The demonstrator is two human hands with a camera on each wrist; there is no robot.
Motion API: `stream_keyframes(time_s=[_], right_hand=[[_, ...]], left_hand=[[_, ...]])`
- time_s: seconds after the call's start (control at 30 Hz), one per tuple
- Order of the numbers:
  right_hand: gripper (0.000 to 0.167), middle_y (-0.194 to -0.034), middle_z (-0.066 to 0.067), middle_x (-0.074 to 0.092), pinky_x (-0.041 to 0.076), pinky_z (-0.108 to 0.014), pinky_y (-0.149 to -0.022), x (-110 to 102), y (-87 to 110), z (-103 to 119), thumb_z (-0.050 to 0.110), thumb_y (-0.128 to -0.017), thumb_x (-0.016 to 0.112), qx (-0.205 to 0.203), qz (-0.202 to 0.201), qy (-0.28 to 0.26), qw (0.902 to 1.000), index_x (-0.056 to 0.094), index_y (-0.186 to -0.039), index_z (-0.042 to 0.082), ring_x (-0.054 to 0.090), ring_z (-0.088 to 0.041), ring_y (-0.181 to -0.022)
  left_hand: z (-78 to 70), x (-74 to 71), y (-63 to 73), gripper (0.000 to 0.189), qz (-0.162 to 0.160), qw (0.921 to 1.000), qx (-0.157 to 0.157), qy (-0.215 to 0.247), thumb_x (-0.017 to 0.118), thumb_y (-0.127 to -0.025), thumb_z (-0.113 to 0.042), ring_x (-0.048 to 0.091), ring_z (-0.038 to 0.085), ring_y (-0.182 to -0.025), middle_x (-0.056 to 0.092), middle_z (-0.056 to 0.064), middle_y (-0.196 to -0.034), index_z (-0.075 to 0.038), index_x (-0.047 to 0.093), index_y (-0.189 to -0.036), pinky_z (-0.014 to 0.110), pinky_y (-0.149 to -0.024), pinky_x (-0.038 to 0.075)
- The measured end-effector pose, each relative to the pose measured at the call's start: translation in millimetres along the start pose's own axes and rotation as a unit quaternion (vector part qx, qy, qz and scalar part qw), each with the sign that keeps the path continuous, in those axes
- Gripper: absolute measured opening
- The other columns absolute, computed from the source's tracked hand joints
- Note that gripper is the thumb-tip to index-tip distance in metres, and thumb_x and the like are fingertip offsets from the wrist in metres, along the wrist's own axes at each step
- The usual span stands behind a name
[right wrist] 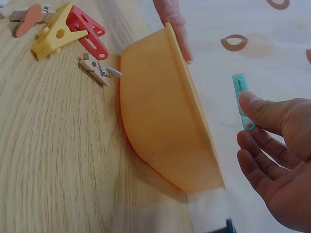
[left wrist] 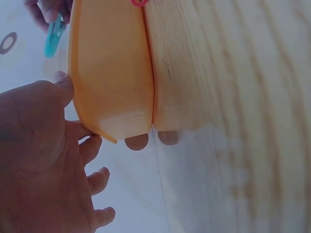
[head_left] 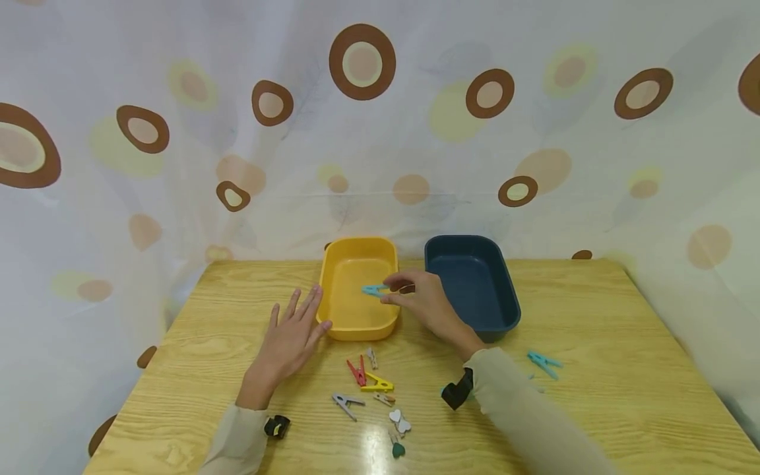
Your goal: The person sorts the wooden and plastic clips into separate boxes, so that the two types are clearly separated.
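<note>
Mid-frame, the right hand [head_left: 424,302] pinches a light-blue plastic clip [head_left: 373,290] above a yellow rectangular plastic tub [head_left: 351,311]; the left hand [head_left: 289,340] touches it.

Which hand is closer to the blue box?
Right. The right hand pinches a blue peg by the left side of the blue box; the left hand is farther, touching the left rim of the yellow box.

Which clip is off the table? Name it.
The blue clip pinched in the right hand, above the yellow tray; the other clips in view lie on the table.
</note>
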State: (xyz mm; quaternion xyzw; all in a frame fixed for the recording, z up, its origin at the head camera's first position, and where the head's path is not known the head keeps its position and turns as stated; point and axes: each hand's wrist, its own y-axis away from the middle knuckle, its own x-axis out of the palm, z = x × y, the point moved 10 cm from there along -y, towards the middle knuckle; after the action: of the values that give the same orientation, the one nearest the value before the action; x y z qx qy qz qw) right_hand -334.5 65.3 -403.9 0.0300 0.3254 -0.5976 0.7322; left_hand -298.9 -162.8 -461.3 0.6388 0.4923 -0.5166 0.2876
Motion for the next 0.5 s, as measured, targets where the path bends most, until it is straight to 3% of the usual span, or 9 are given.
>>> stream_keyframes(time_s=[0.2, 0.5], right_hand=[[0.026, -0.106, -0.008, 0.073, 0.059, -0.036, -0.087, 30.3, -13.5, 6.8, 0.014, -0.087, 0.084, -0.018, 0.033, 0.010, 0.9993, 0.076, -0.109, 0.004, 0.070, -0.023, -0.095], [0.025, -0.102, -0.008, 0.074, 0.058, -0.033, -0.081, 61.3, -29.5, 2.8, 0.014, -0.086, 0.085, 0.004, 0.066, 0.046, 0.9968, 0.077, -0.107, 0.003, 0.068, -0.019, -0.089]], left_hand=[[0.9, -0.5, 1.0, 0.070, 0.001, 1.0000, -0.002, 0.004, 0.038, -0.111, -0.048, 0.008, 0.034, -0.157, 0.017, 0.007, -0.170, -0.011, 0.016, -0.165, 0.070, -0.119, 0.006], [1.7, 1.1, 0.1, 0.071, 0.001, 1.0000, -0.001, -0.007, 0.035, -0.111, -0.050, 0.012, 0.037, -0.156, 0.018, 0.007, -0.169, -0.010, 0.015, -0.166, 0.070, -0.118, 0.008]])
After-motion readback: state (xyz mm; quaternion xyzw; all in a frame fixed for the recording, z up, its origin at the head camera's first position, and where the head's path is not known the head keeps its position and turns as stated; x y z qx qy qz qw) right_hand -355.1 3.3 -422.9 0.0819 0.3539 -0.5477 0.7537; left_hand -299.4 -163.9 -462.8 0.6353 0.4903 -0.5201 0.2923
